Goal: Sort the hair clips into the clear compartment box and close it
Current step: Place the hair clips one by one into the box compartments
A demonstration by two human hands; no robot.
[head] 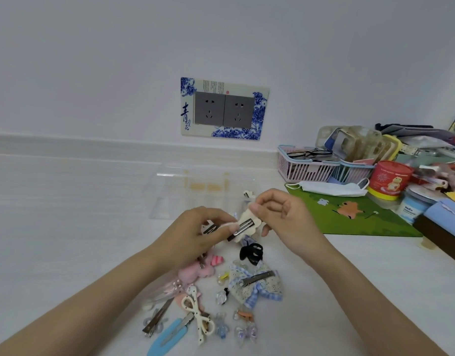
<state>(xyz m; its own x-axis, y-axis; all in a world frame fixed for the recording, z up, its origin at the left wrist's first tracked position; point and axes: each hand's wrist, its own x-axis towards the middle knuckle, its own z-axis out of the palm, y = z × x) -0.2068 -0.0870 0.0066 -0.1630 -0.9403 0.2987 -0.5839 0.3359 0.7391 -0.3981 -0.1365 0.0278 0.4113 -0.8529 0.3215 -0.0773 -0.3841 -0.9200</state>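
Both hands pinch one cream clip (243, 224): left hand (195, 232) at its metal end, right hand (285, 217) on top. Behind, the clear box (195, 194) lies open; contents unclear.

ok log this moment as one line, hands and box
left hand: pinching cream clip | right hand: holding same clip | clear box: open, behind hands | loose clips: on table

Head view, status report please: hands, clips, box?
Both hands, left and right, pinch a cream clip midair. Clear box behind, open. Clip pile unsorted on the table.
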